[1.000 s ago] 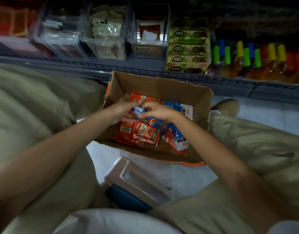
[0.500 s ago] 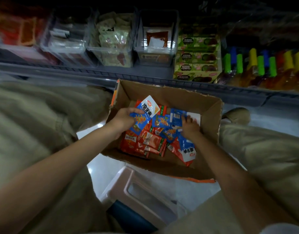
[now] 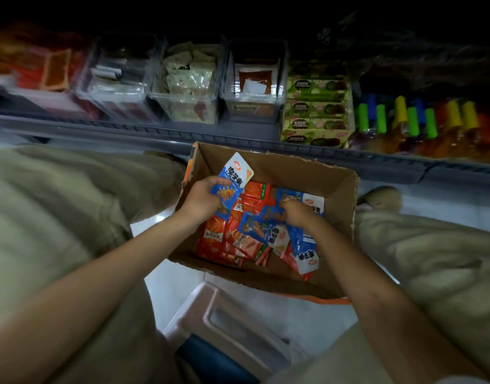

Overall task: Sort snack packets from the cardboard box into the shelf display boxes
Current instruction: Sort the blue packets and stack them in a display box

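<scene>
Dim shop aisle. A low shelf (image 3: 238, 134) runs across the back, carrying, left to right, clear display boxes (image 3: 188, 87), stacked green cartons (image 3: 316, 112) and bottles (image 3: 421, 123) with coloured caps. On the pale floor (image 3: 307, 322) in front of it sits the cardboard box (image 3: 280, 167), between the person's knees, with a stool (image 3: 224, 314) nearer to me.

My left hand (image 3: 202, 199) is over the box's left side. Its fingers and thumb are wrapped round the lower end of a blue packet (image 3: 234, 178), which is lifted clear of the pile. The packet's long axis points up and away, toward the shelf. Below it, red packets (image 3: 213, 239) lie flat in the box's left half.

My right hand (image 3: 299, 213) is down in the right half, fingers curled into loose blue packets (image 3: 304, 250). I cannot tell whether it has one pinched.

The key relation is that the display boxes lie straight ahead past the box's far wall, up and to the left. The left hand is the nearer one and already holds a packet, so I'd judge the next move is a forward reach over that wall. It's too dark to tell which display box takes blue.
</scene>
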Motion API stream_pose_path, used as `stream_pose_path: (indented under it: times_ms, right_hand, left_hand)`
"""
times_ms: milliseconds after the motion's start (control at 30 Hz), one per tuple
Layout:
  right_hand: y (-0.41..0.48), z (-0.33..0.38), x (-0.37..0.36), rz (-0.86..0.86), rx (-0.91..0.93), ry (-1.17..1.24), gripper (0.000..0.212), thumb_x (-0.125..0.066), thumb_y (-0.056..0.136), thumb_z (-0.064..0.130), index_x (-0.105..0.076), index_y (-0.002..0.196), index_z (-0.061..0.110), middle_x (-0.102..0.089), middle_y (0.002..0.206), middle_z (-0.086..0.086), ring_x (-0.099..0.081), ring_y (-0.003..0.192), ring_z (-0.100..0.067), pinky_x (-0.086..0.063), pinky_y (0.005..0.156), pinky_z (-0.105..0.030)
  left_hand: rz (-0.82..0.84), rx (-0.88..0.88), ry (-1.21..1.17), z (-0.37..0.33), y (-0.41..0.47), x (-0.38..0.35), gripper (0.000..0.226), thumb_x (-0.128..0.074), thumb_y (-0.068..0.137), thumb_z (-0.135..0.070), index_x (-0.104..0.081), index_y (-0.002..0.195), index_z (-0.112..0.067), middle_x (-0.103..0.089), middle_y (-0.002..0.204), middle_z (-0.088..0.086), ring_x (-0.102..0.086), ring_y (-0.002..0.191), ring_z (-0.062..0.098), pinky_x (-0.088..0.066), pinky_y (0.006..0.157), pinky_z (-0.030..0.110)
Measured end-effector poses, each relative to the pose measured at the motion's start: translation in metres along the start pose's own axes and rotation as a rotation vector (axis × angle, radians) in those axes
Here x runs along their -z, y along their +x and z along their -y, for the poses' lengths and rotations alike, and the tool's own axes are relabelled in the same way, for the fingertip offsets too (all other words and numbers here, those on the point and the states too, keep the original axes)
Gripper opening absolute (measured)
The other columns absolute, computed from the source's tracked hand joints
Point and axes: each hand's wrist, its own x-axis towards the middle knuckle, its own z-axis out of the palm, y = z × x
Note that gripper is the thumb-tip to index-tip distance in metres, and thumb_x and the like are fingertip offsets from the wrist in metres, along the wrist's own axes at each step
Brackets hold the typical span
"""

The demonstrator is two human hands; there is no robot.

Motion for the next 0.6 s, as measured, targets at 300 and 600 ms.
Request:
stream_pose_path:
  times_ms: [300, 600]
  right_hand:
    - [-0.081, 0.097, 0.096, -0.372, 0.414, -0.304, 0.023, -0.061, 0.087, 0.021, -0.063, 0.11, 0.018, -0.065, 0.112, -0.004, -0.059, 0.102, -0.023, -0.037, 0.086, -0.033]
    - [-0.147, 0.109, 0.141, -1.053, 0.364, -0.159, 0.06, -0.077, 0.067, 0.046, -0.054, 0.115, 0.019, -0.056, 0.116, 0.001, -0.046, 0.119, -0.019, -0.017, 0.11, -0.04]
  left_hand:
    - [0.016, -0.15, 0.15, -0.014, -0.016, -0.001, 0.031, -0.048, 0.096, -0.045, -0.064, 0.086, -0.02, -0.069, 0.1, 0.012, -0.064, 0.094, 0.024, -0.051, 0.089, 0.039]
    - [0.021, -0.546, 0.101, -0.056, -0.03, 0.007, 0.015, -0.067, 0.087, -0.014, -0.059, 0.099, -0.008, -0.06, 0.074, -0.001, -0.057, 0.05, 0.0, -0.052, 0.05, 0.024]
